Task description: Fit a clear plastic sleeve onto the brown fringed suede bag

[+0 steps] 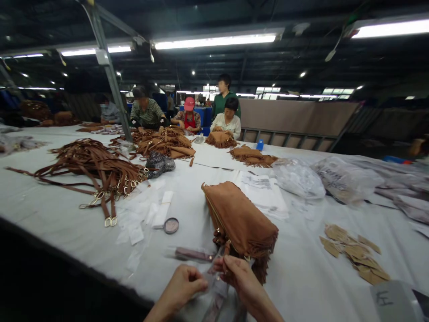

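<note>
I see my left hand (pixel 182 286) and right hand (pixel 239 277) both pinching a thin clear plastic sleeve (pixel 214 279) | just before the stacked brown suede fringed pouches (pixel 239 221) on the white table (pixel 67 214) | pouches not yet bagged; loose brown leather straps (pixel 97 167) wait.

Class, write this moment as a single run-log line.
left hand: pinching clear plastic bag | right hand: pinching same bag | nearby: brown fringed bags, straps

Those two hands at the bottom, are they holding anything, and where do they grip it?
Both the left hand and right hand pinch a small clear plastic bag by its upper edge, fingertips close together, just in front of the brown fringed bag.
</note>
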Tool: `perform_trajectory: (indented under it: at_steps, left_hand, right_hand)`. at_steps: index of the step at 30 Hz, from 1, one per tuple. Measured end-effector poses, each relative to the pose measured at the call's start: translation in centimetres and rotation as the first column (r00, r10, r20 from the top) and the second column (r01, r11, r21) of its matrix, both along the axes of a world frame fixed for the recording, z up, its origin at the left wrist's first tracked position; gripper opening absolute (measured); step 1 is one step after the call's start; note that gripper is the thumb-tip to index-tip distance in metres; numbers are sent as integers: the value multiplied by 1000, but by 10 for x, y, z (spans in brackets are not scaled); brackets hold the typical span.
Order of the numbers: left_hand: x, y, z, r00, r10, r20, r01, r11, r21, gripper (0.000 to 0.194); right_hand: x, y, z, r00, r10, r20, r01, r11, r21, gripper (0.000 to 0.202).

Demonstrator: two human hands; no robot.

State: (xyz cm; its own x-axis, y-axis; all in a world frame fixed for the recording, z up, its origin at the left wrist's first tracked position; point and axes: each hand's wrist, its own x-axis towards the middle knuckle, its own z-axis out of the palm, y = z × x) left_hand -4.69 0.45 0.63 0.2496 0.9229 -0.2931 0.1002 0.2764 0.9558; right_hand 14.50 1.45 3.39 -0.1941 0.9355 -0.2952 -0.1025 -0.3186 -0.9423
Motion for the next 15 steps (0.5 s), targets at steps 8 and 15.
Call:
perform_trajectory:
  at_steps: [8, 15]
  left_hand:
    - [17, 7, 3, 984, -130, -119, 141, 986, 91, 15]
    - [26, 27, -7, 996, -9, -87, 22, 990, 143, 25]
  right_hand:
    - [1, -2, 14, 981, -36, -193, 19, 996, -86, 34]
    - [10, 0, 12, 999, 33, 29, -34, 998, 59, 41]
